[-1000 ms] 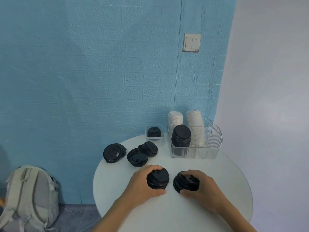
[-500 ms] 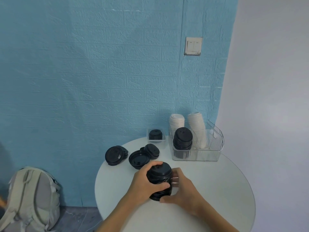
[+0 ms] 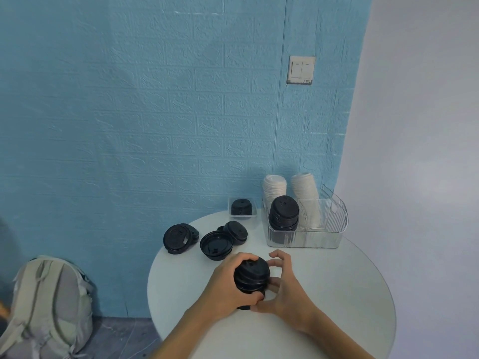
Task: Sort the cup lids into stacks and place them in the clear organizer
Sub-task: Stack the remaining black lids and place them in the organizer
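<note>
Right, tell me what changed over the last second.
The two small stacks, one under each hand, were brought together into one black lid stack. The left hand grips it; the right hand steadies its side. The loose lids and clear organizer stayed put.

Blue brick-textured wall point(image 3: 129, 112) with light switch point(image 3: 301, 70), round white table point(image 3: 337, 320).

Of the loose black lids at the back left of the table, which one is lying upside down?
The upturned lid, nearest the left hand: its hollow underside and inner rim face up. The lid left of it and the one behind it show their tops.
</note>
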Available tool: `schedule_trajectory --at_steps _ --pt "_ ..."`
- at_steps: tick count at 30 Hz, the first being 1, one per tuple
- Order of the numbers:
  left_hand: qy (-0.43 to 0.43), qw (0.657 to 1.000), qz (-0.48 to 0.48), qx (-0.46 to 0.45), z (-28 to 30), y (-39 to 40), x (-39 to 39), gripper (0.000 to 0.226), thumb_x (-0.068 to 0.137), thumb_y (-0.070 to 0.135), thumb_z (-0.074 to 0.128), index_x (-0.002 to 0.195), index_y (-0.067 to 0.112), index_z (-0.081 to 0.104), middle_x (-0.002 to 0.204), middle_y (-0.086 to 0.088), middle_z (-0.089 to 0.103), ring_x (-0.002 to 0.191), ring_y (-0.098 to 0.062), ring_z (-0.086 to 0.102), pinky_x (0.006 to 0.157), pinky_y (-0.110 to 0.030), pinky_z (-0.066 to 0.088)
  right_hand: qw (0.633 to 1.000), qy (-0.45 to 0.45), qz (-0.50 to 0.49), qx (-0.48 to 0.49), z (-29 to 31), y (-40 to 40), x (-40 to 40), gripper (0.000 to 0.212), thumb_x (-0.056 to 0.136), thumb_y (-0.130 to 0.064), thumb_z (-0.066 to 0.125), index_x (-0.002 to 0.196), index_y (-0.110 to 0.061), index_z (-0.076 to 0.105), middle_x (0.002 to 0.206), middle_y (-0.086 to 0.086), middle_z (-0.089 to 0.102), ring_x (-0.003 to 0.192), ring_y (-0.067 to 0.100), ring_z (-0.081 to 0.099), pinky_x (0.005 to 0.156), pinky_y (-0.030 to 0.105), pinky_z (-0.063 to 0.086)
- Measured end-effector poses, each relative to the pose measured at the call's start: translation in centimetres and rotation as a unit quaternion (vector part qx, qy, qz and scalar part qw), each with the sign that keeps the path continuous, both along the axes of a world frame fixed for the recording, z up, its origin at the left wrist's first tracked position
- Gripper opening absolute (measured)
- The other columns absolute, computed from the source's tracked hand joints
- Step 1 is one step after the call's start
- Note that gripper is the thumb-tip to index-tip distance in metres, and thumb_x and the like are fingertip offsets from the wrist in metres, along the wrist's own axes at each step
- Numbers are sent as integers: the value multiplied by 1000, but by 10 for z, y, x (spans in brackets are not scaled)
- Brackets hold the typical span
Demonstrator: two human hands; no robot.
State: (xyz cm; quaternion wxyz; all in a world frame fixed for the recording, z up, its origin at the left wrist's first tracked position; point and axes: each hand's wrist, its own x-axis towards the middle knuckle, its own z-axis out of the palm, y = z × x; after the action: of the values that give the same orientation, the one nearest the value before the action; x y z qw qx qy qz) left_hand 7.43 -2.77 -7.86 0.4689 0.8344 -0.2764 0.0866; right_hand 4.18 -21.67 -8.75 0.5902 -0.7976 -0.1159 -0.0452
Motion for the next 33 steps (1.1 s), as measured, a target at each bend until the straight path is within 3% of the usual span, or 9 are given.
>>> schedule_trajectory --at_steps 6,13,21,23,26,30,33 --pt "-7 999 27 -25 0 9 -2 68 62 35 89 122 47 58 123 20 57 115 0 56 95 -12 45 1000 10 7 -17 0 0 1 112 54 -12 95 133 -45 24 140 -4 42 114 17 67 97 29 56" --pt "-1 1000 26 -15 -5 13 -3 68 63 38 90 122 47 58 123 23 57 117 -1 56 97 -17 47 999 11 -1 -38 4 2 -2 110 57 -16 96 132 -48 23 136 -9 42 112 14 66 90 19 54" --pt "25 999 4 30 -6 15 -6 67 66 45 87 124 50 53 123 24 53 116 3 54 99 -17 48 997 18 12 -70 4 -2 -1 111 60 -14 96 137 -46 22 133 -9 46 108 10 68 89 23 56" --pt "26 999 4 30 -6 18 -7 67 65 46 87 123 50 53 124 23 53 116 2 54 97 -15 47 996 37 28 -76 8 -6 4 103 67 -5 91 138 -42 26 134 -6 47 108 12 69 87 23 57" --pt "23 999 12 35 -6 26 -9 66 64 49 87 120 51 55 123 23 54 115 1 56 98 -18 48 993 21 5 -115 17 -9 20 74 81 2 77 127 -43 41 135 -3 49 106 11 68 86 16 54" --pt "25 998 36 33 -8 42 -11 67 60 55 89 117 49 54 121 25 59 112 0 59 97 -25 51 994 -4 -23 -111 36 8 59 31 94 -16 70 116 -34 59 128 -9 58 111 10 62 82 10 47" --pt "43 998 47 23 -6 44 -14 71 56 59 91 113 49 51 117 25 62 109 -1 61 93 -25 52 994 -22 -43 -100 48 28 94 29 96 -25 69 123 -22 62 130 -5 58 120 13 55 97 19 41"
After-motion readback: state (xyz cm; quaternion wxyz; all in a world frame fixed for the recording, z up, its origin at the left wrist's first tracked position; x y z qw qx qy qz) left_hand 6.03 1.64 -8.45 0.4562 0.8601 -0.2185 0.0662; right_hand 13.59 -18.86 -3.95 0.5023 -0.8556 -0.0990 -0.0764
